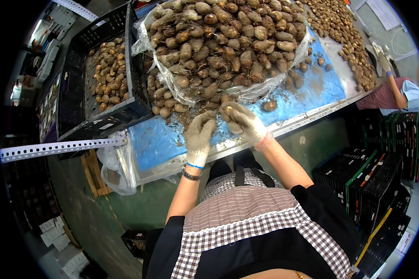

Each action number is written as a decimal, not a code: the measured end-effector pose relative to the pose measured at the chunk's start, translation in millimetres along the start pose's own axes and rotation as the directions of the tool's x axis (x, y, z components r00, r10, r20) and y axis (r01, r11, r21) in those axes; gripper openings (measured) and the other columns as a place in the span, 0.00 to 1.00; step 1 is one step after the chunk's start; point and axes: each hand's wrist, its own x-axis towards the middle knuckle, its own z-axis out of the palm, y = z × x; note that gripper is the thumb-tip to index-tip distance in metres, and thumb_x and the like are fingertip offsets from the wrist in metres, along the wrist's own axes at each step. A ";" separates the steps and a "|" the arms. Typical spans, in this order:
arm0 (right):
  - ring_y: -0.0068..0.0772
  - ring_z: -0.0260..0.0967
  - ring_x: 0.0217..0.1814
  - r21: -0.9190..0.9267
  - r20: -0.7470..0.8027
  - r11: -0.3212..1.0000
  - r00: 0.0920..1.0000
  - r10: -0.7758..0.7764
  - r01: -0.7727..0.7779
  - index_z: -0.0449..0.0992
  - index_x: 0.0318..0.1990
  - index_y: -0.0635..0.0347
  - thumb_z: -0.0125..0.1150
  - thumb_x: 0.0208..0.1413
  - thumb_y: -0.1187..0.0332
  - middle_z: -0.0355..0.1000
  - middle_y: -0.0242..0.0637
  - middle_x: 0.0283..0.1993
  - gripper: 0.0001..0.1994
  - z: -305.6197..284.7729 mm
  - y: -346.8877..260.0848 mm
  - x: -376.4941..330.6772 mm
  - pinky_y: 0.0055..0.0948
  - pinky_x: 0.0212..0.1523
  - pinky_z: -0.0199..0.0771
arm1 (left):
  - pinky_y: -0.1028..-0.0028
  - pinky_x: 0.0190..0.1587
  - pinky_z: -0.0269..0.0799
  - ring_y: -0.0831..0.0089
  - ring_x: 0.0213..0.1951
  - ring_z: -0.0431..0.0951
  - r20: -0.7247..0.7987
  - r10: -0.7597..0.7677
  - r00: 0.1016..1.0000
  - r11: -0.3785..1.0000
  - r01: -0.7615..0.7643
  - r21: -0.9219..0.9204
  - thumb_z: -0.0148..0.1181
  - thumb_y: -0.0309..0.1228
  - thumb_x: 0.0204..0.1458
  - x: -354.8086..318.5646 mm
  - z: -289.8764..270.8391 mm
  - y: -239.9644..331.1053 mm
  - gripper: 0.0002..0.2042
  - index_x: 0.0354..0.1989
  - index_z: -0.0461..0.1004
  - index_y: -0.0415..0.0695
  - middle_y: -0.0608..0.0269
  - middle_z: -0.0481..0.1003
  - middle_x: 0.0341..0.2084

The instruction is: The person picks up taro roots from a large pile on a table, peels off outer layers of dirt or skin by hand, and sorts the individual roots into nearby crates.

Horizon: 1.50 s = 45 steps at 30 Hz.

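Observation:
A big heap of small brown hairy taros lies before me on a clear plastic sheet, on a table covered in blue. At the near edge of the heap, my right hand, in a dirty knitted glove, is closed around a taro with a pale spot on it. My left hand, gloved the same way, is close beside it with its fingers curled in. Whatever its fingers may hold is hidden. One loose taro rests on the blue cover to the right.
A black crate partly filled with taros stands at the left. More taros are spread at the far right, where another person works. A perforated metal bar juts out left. Stacked black crates stand to my right.

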 end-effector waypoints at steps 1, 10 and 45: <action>0.14 0.52 0.23 -0.010 -0.011 1.000 1.000 0.013 -0.013 0.67 0.55 0.64 0.52 0.67 0.64 0.65 0.31 0.33 0.16 3.4 6.8 5.4 0.16 0.21 0.50 | 0.77 0.45 0.71 0.77 0.40 0.74 0.003 -0.010 1.000 1.000 0.010 0.004 0.56 0.27 0.60 -1.4 -2.4 2.3 0.14 0.51 0.74 0.34 0.61 0.77 0.41; 0.17 0.59 0.22 -0.131 -0.303 0.958 0.930 0.206 -0.255 0.76 0.43 0.57 0.48 0.64 0.41 0.67 0.24 0.24 0.26 46.6 50.1 38.8 0.21 0.21 0.58 | 0.68 0.45 0.75 0.64 0.38 0.78 0.026 0.532 0.846 0.655 -0.430 0.621 0.62 0.36 0.55 -11.4 -25.5 4.5 0.21 0.54 0.73 0.38 0.55 0.76 0.41; 0.44 0.75 0.40 -0.957 -0.011 0.254 0.856 -0.517 0.140 0.78 0.51 0.55 0.62 0.48 0.70 0.75 0.44 0.41 0.19 -0.8 32.4 8.6 0.34 0.41 0.76 | 0.73 0.45 0.73 0.72 0.40 0.79 0.110 -0.054 0.992 0.977 0.030 0.209 0.60 0.36 0.55 26.6 20.0 -11.6 0.19 0.50 0.73 0.35 0.59 0.80 0.36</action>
